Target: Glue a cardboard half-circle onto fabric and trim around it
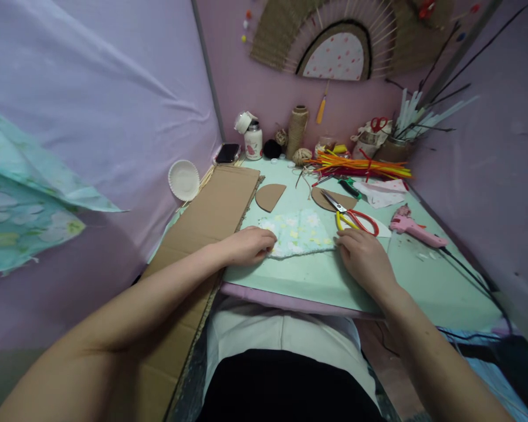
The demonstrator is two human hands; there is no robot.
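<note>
A light green floral fabric piece lies on the table in front of me. My left hand has its fingers curled down on the fabric's left edge. At the opposite edge, my right hand pinches the right corner, its fingertips partly hidden. Just beyond the right hand rest scissors with red and yellow handles, blades slightly apart. Their tips lie over one brown cardboard half-circle. Another cardboard half-circle sits behind the fabric's left side.
A long cardboard sheet runs under my left forearm. On the right lies a pink glue gun with a black cord. Orange pipe cleaners, a twine spool, a white bottle and a phone line the back.
</note>
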